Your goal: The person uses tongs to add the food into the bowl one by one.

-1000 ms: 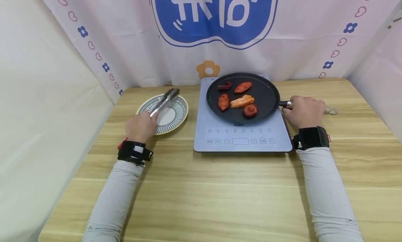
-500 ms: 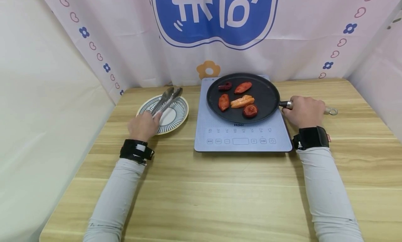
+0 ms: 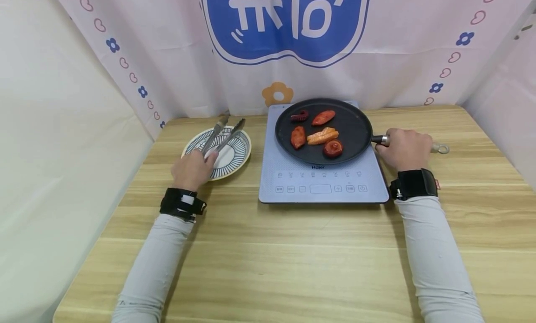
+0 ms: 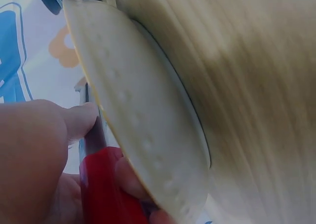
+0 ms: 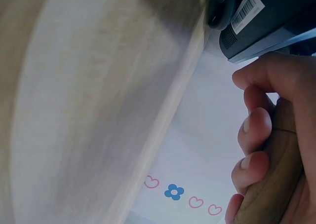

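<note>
My left hand (image 3: 192, 169) grips metal tongs (image 3: 216, 131) whose two arms stand spread over a patterned plate (image 3: 248, 151). In the left wrist view, their red grip (image 4: 101, 187) lies in the fingers beside the plate's underside. The right hand (image 3: 406, 148) is wrapped round the handle (image 3: 438, 147) of a flat black pan (image 3: 356, 134); the right wrist view shows that handle as wood-coloured. Food lies apart in the pan: two reddish oval pieces (image 3: 324, 117), an orange ridged strip (image 3: 323, 136), a round glossy red piece (image 3: 333, 148) and a small dark-red curled piece (image 3: 299, 116).
Under the pan is a pale induction cooker (image 3: 272, 174) with touch controls along its front. Both stand on a wood-grain table (image 3: 301, 258). A printed curtain (image 3: 188, 71) hangs directly behind the table's back edge.
The tongs' arms have spread from nearly together to wide apart. The left hand has shifted slightly to the right. The right hand, pan and food have stayed put.
</note>
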Motion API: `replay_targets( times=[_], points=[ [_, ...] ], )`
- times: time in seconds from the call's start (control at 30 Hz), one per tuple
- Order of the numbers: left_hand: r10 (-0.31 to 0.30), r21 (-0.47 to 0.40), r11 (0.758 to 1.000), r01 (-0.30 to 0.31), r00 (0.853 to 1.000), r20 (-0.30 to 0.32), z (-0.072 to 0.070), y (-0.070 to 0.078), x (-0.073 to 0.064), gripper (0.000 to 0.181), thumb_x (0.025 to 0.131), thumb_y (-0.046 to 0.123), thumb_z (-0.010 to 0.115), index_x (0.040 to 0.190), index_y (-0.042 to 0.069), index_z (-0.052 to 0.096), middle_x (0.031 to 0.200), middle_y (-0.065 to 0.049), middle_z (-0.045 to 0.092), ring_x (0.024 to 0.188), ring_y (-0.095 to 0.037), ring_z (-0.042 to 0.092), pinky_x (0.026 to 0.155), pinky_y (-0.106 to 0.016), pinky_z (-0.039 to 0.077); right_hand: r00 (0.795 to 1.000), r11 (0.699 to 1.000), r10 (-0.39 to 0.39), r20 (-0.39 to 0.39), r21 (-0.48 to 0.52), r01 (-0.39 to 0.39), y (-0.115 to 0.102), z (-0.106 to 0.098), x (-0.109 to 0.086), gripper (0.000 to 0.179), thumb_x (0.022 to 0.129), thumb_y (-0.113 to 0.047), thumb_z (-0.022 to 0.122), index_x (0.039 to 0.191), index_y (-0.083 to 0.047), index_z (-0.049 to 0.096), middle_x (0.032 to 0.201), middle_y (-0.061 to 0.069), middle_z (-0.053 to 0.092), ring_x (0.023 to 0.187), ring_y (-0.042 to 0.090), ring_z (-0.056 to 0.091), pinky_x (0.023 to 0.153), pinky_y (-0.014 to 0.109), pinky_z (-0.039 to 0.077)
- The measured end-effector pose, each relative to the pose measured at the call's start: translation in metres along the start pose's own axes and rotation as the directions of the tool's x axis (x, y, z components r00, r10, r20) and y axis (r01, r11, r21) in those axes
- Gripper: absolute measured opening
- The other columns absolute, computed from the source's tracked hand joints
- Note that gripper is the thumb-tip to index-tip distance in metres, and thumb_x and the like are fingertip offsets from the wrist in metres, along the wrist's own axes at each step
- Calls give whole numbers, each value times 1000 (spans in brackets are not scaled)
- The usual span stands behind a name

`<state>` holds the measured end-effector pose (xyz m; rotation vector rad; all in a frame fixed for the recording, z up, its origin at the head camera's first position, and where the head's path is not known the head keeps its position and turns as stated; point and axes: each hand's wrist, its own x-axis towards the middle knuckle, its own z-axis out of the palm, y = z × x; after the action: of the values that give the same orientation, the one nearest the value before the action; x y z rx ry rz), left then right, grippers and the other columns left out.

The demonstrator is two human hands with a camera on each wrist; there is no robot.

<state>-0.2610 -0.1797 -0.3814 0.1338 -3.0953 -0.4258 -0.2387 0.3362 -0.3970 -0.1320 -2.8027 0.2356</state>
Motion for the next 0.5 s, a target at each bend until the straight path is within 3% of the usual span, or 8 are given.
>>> replay_targets(
  times=[0.4,0.5],
  points=[
    [-32,-60,998,26,995,-95,6,-4,-6,60,106,59,54,70,10,52,66,-7,52,58,-25,51,49,-34,33,1000,1000,4,0,2,-4,1,0,0,33,87,-33,79,78,-4,64,65,15,62,63,40,59,62,55,40],
    [-41,-59,998,35,993,-106,7,-6,-8,61,105,59,54,71,9,52,70,-11,54,65,-29,53,49,-34,35,1000,1000,4,-2,1,-4,1,0,0,33,87,-32,79,77,-5,64,65,15,62,62,40,59,62,55,40]
  ],
)
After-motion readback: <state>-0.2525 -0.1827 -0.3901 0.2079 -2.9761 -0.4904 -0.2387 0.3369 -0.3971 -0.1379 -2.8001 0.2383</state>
